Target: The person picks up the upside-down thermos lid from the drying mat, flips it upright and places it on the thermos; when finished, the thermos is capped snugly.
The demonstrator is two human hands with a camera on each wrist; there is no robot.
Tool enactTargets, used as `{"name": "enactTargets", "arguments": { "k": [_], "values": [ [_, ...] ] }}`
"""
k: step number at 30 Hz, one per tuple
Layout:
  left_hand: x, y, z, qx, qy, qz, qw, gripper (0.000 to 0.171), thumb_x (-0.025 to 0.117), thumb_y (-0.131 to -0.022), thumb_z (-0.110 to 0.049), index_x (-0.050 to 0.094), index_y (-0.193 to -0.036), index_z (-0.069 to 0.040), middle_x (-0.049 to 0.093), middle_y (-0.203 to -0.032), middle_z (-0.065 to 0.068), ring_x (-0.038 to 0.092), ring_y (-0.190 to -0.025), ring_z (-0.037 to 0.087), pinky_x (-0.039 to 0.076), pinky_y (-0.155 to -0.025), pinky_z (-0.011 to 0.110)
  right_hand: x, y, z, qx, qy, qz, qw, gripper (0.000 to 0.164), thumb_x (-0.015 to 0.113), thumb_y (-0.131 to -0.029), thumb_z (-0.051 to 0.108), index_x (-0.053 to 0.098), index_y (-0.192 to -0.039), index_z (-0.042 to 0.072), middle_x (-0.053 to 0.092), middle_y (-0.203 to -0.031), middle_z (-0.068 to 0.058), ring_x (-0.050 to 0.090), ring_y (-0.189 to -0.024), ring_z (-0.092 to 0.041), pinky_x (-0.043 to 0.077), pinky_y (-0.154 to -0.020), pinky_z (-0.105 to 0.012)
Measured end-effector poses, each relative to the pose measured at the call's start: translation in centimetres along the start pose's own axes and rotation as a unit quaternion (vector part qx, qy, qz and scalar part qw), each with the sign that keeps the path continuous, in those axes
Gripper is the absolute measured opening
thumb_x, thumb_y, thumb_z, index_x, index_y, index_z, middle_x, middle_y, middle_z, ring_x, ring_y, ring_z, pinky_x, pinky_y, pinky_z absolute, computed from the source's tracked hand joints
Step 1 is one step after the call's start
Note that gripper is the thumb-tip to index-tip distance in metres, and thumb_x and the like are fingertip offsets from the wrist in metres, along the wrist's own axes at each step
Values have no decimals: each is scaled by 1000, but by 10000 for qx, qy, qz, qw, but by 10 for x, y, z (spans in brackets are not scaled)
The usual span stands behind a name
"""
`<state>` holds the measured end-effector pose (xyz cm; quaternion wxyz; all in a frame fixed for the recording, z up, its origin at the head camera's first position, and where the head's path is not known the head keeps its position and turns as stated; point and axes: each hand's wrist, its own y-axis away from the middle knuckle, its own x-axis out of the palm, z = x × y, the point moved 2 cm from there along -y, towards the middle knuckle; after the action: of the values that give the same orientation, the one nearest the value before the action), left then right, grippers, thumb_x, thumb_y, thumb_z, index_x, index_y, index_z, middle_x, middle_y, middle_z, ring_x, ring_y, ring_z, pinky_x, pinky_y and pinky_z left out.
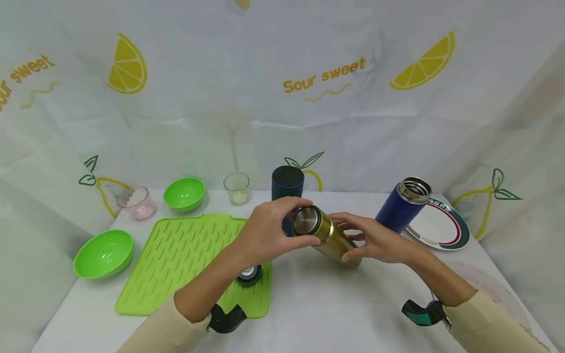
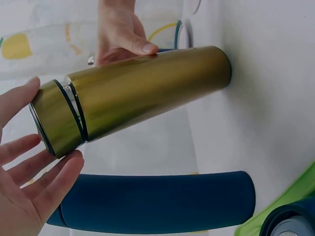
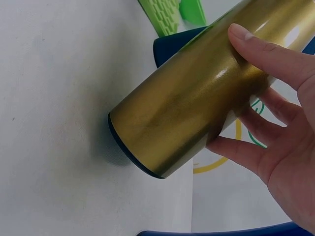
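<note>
A gold thermos (image 1: 339, 245) leans to the left, its base close over the white table. My right hand (image 1: 375, 239) grips its body, thumb on the near side and fingers behind, as the right wrist view shows. With thumb and fingertips, my left hand (image 1: 267, 233) holds the steel-topped gold lid (image 1: 306, 220). In the left wrist view the lid (image 2: 58, 118) sits slightly askew, with a silvery gap between it and the body. Close behind my left hand stands a dark blue bottle (image 1: 288, 182), partly hidden. Under my left wrist, a dark round stopper (image 1: 249, 277) lies on the green mat.
An uncapped blue thermos (image 1: 399, 211) with a steel mouth stands right of my right hand, before a rimmed plate (image 1: 434, 223). Left are the green mat (image 1: 176, 264), two green bowls (image 1: 103, 255), a pink glass (image 1: 141, 206) and a clear glass (image 1: 237, 186). A printed curtain (image 1: 212, 98) hangs behind.
</note>
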<state>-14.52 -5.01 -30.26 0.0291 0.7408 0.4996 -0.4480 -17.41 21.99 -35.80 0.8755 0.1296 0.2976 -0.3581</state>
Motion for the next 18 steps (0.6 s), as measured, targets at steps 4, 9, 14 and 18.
{"name": "enactTargets", "arguments": {
  "k": [4,9,14,18],
  "values": [
    [-3,3,0,71,296,152,9994,59,87,-81,-29,65,-133,-14,70,-130,0,70,-106,13,61,-71,18,1,-2,2,41,-73,45,10000,81,82,-86,19,39,-155,16,51,-152,-16,53,-137,-46,52,-105,-63],
    [-10,9,3,111,457,306,9984,56,83,-82,-17,65,-135,-12,63,-142,5,68,-120,21,62,-79,20,5,-12,4,-50,-54,152,9999,81,82,-86,19,39,-155,16,52,-152,-15,53,-138,-44,52,-106,-61],
    [-8,5,0,121,-77,227,9996,60,86,-80,-34,66,-134,-17,65,-133,2,69,-107,15,61,-77,22,3,-4,4,29,3,58,10000,82,83,-85,18,40,-154,16,54,-150,-15,54,-136,-44,54,-104,-61],
    [-3,-1,-4,-29,-592,44,9982,67,87,-74,-52,70,-129,-18,69,-115,-2,66,-85,8,54,-70,20,0,3,4,82,50,-6,10000,81,83,-85,19,41,-154,16,54,-150,-14,55,-136,-44,53,-104,-61]
  ]
}}
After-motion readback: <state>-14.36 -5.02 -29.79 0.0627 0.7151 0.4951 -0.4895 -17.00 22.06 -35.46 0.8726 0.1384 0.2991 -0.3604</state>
